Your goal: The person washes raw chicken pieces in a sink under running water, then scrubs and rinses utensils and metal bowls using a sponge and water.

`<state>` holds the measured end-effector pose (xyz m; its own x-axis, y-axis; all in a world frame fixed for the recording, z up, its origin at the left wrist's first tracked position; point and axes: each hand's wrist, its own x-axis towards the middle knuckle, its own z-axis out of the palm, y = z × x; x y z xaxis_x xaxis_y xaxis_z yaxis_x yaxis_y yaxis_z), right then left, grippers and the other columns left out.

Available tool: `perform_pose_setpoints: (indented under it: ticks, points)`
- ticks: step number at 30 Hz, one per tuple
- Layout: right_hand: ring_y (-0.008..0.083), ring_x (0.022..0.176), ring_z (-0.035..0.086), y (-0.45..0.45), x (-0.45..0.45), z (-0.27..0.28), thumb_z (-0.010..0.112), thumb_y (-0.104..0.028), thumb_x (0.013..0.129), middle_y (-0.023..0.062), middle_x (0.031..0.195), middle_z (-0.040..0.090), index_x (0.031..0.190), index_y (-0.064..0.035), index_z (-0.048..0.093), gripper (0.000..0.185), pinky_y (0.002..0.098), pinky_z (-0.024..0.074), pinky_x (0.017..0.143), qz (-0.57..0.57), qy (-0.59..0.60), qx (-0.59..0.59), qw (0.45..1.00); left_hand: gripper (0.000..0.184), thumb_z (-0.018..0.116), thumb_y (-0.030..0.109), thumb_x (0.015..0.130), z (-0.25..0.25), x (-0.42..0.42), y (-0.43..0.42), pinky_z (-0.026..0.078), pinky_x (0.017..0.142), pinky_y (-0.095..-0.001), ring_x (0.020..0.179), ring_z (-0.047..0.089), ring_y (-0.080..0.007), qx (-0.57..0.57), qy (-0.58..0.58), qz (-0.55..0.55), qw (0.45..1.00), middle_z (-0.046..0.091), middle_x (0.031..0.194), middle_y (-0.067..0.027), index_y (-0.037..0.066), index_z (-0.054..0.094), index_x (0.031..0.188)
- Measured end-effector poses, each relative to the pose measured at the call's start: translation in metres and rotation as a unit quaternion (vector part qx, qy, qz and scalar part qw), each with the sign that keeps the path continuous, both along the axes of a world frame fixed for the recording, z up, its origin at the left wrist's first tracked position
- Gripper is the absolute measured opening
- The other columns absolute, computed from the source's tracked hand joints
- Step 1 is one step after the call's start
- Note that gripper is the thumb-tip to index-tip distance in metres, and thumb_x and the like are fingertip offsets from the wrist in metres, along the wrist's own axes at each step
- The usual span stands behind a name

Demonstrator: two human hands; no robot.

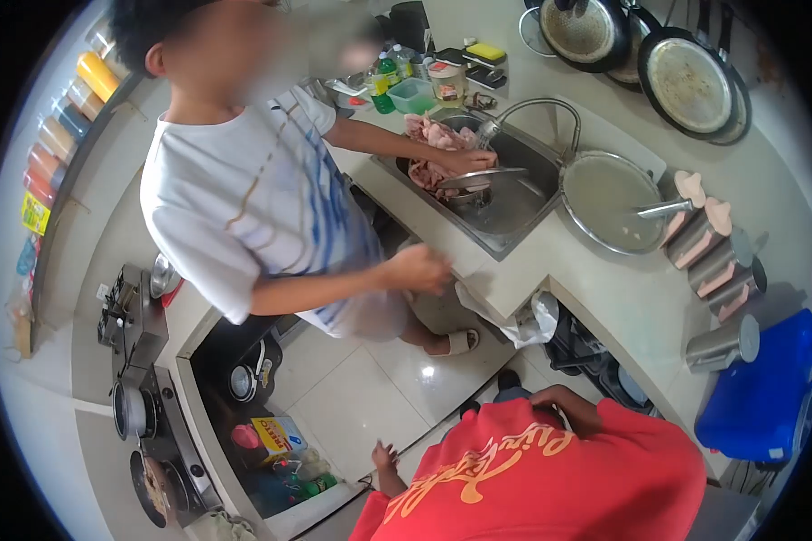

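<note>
Two bare hands: at the lower centre of the frame, beside the red shirt (550, 469).
Left hand (385, 455): was open with its fingers apart, gripped nothing, and was nearest to the bottles (311, 473) on the low shelf.
Right hand (550, 397): lay against the front of the shirt, partly hidden; how far open it was could not be told.
Raw meat (438, 144): was heaped in the left part of the sink (505, 221), upper centre of the frame.
Co-worker (253, 198): stood left of centre in a white shirt, one hand (469, 162) at a flat metal piece (484, 178) beside the meat, the other hand (419, 269) blurred in front of the desk (514, 275).
Faucet (573, 122): arched over the sink, its head near the meat.
Large round vessel (609, 203): sat right of the sink and held cloudy liquid.
Metal cylinders (722, 343): were lined up at the right of the frame.
Blue container (758, 388): was just beside them, lower right.
</note>
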<state>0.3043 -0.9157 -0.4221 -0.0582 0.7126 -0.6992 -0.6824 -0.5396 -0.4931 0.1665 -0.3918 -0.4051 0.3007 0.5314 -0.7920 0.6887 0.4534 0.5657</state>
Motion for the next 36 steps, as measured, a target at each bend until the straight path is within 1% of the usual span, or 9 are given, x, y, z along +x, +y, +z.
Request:
perform_pose_setpoints:
  ticks: [3, 6, 9, 11, 16, 24, 28, 33, 36]
  points:
    - [0.0220, 0.091, 0.064, 0.032, 0.024, -0.001, 0.054, -0.042, 0.092, 0.0110, 0.111, 0.067, 0.114, -0.0034, 0.064, 0.045, 0.0362, 0.0491, 0.080, 0.063, -0.105, 0.074, 0.990, 0.054, 0.051, 0.050, 0.093, 0.014, 0.052, -0.051, 0.049, 0.056, -0.0396, 0.077, 0.067, -0.0260, -0.014, -0.037, -0.150, 0.988, 0.066, 0.113, -0.0107, 0.013, 0.042, 0.132]
    - [0.0210, 0.114, 0.055, 0.055, 0.054, -0.008, 0.049, -0.036, 0.097, 0.0120, 0.132, 0.055, 0.137, -0.0039, 0.044, 0.052, 0.0334, 0.0429, 0.095, 0.089, -0.339, 0.150, 0.924, 0.053, 0.053, 0.048, 0.093, 0.041, 0.089, -0.083, 0.050, 0.055, -0.0396, 0.077, 0.068, -0.0268, -0.049, -0.017, -0.324, 0.945, 0.066, 0.109, -0.0091, 0.013, 0.043, 0.131]
    - [0.0224, 0.127, 0.047, 0.074, 0.082, 0.160, 0.045, -0.036, 0.101, 0.0112, 0.146, 0.042, 0.151, -0.0113, 0.024, 0.060, 0.0330, 0.0383, 0.102, -0.029, -0.135, 0.150, 0.979, 0.053, 0.054, 0.048, 0.093, 0.036, 0.101, -0.087, 0.052, 0.058, -0.0413, 0.081, 0.068, -0.0252, -0.040, 0.020, -0.261, 0.964, 0.066, 0.104, -0.0068, 0.012, 0.044, 0.131]
    - [0.0217, 0.126, 0.047, 0.069, 0.107, 0.214, 0.045, -0.037, 0.101, 0.0109, 0.146, 0.042, 0.151, -0.0135, 0.022, 0.060, 0.0335, 0.0388, 0.101, -0.035, -0.153, 0.211, 0.965, 0.054, 0.054, 0.048, 0.094, 0.038, 0.100, -0.083, 0.053, 0.061, -0.0432, 0.084, 0.068, -0.0247, -0.014, 0.026, -0.225, 0.974, 0.066, 0.104, -0.0065, 0.012, 0.043, 0.133]
    - [0.0196, 0.118, 0.054, 0.063, 0.154, 0.248, 0.046, -0.034, 0.101, 0.0110, 0.138, 0.050, 0.148, -0.0127, 0.030, 0.053, 0.0337, 0.0423, 0.096, -0.174, -0.197, 0.302, 0.916, 0.056, 0.050, 0.049, 0.095, 0.061, 0.074, -0.066, 0.053, 0.064, -0.0430, 0.086, 0.067, -0.0250, 0.004, 0.015, -0.150, 0.989, 0.065, 0.104, -0.0072, 0.010, 0.041, 0.134]
    - [0.0154, 0.094, 0.063, 0.098, 0.266, 0.285, 0.047, -0.022, 0.100, 0.0056, 0.113, 0.063, 0.121, -0.0099, 0.054, 0.025, 0.0287, 0.0490, 0.077, -0.483, -0.248, 0.143, 0.828, 0.062, 0.046, 0.050, 0.096, 0.041, 0.011, -0.056, 0.050, 0.071, -0.0462, 0.094, 0.062, -0.0271, -0.060, 0.063, -0.002, 0.996, 0.061, 0.119, -0.0122, 0.009, 0.034, 0.141]
    - [0.0143, 0.095, 0.060, 0.122, 0.334, 0.293, 0.052, -0.023, 0.097, 0.0043, 0.112, 0.060, 0.121, -0.0096, 0.051, 0.027, 0.0290, 0.0486, 0.076, -0.645, -0.276, 0.055, 0.710, 0.064, 0.044, 0.053, 0.095, 0.020, 0.032, -0.033, 0.044, 0.080, -0.0494, 0.097, 0.059, -0.0270, -0.100, 0.067, -0.001, 0.993, 0.060, 0.125, -0.0084, 0.013, 0.033, 0.143]
    - [0.0197, 0.098, 0.059, 0.077, 0.456, 0.303, 0.062, -0.029, 0.092, 0.0166, 0.129, 0.047, 0.136, -0.0010, 0.038, 0.058, 0.0323, 0.0494, 0.073, -0.678, -0.624, -0.217, 0.322, 0.067, 0.045, 0.047, 0.097, 0.055, 0.122, 0.021, 0.051, 0.083, -0.0481, 0.111, 0.058, -0.0318, -0.120, 0.054, -0.124, 0.983, 0.052, 0.131, -0.0179, 0.002, 0.029, 0.144]
    - [0.0214, 0.068, 0.063, 0.076, 0.513, 0.363, 0.069, -0.036, 0.086, 0.0168, 0.104, 0.060, 0.132, 0.0042, 0.042, 0.067, 0.0339, 0.0516, 0.061, -0.702, -0.505, -0.294, 0.406, 0.065, 0.048, 0.052, 0.094, 0.069, 0.174, 0.057, 0.050, 0.079, -0.0499, 0.106, 0.060, -0.0327, -0.105, 0.009, -0.185, 0.977, 0.058, 0.126, -0.0149, 0.008, 0.035, 0.140]
